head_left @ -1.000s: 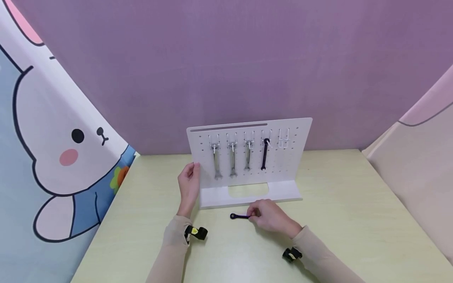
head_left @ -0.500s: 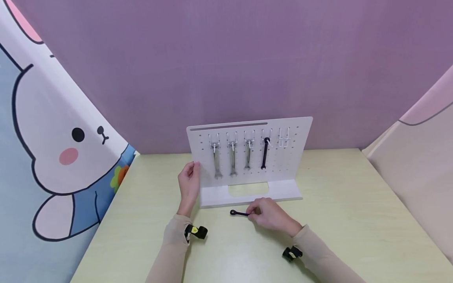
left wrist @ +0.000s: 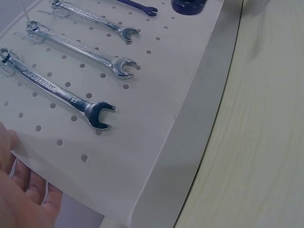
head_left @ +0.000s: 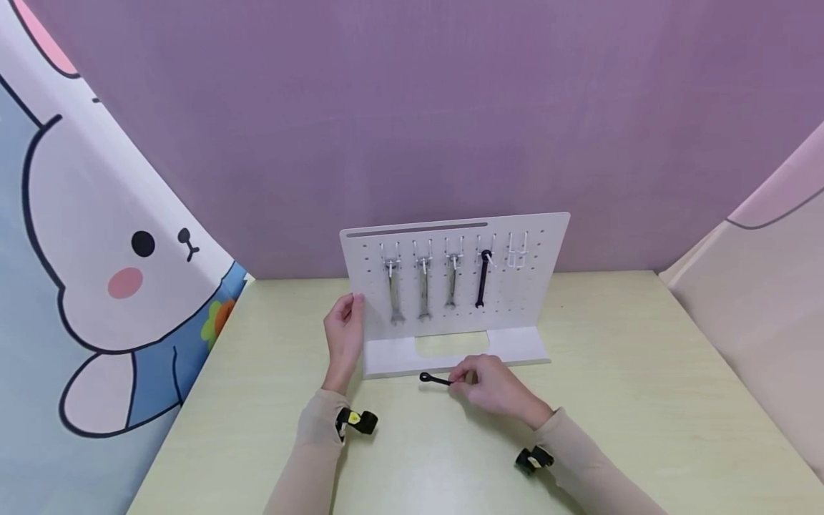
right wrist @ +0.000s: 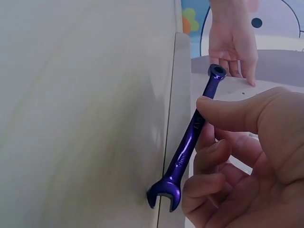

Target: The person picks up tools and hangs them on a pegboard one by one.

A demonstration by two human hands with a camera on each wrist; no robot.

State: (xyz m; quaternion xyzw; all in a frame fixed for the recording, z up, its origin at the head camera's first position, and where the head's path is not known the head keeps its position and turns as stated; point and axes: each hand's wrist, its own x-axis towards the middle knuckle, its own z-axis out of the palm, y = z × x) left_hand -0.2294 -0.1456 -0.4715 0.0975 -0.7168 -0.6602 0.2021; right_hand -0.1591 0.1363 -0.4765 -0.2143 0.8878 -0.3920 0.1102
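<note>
My right hand (head_left: pixel 489 385) pinches a dark purple combination wrench (right wrist: pixel 185 149) between thumb and fingers, just in front of the white pegboard stand (head_left: pixel 528 300). The wrench's ring end (head_left: pixel 425 377) points left in the head view; its open-jaw end shows in the right wrist view. My left hand (head_left: pixel 344 332) grips the board's left edge, thumb on the front and fingers behind. On the board's hooks hang several wrenches: three silver ones, including the leftmost silver wrench (left wrist: pixel 57 90), and a black wrench (head_left: pixel 482 279) to their right.
An unused double hook (head_left: pixel 517 250) is at the board's right. The stand's base (head_left: pixel 389 357) has a cut-out and rests on the pale wooden table (head_left: pixel 631 372). A purple curtain (head_left: pixel 412 121) hangs behind, and a rabbit-print cloth (head_left: pixel 84 250) is at the left.
My right hand has moved slightly forward, raising the wrench's ring end toward the stand's front edge. The left hand and hanging wrenches have stayed in place.
</note>
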